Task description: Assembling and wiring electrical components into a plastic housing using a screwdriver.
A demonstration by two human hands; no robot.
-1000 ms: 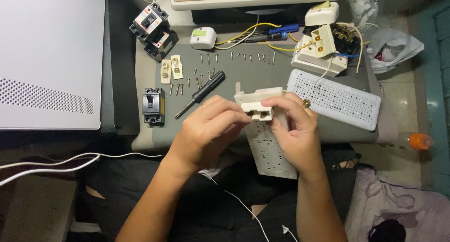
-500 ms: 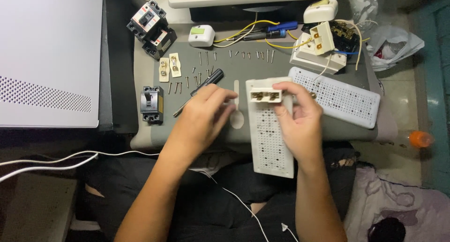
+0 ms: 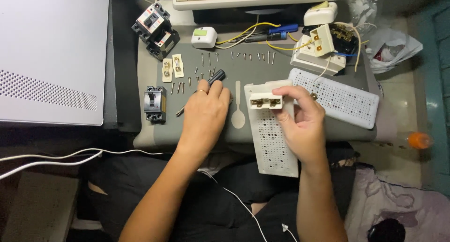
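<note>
Grey desk mat (image 3: 262, 73): left hand (image 3: 204, 111) curls its fingers over a black-handled screwdriver (image 3: 216, 76); right hand (image 3: 303, 121) pinches a small white plastic socket block (image 3: 265, 101) above a perforated white plate (image 3: 274, 143).

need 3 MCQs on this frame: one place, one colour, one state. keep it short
1. Where does the screwdriver lie?
A under the left hand
B on the keyboard
C on the floor

2. What colour is the perforated panel that the right hand holds?
A black
B white
C orange

3. What is the left hand doing?
A hanging off the mat
B gripping the keyboard
C resting on the screwdriver

A: its black handle sticks out past the fingers.
B: it is pale white with rows of holes.
C: the palm covers the shaft.
</note>
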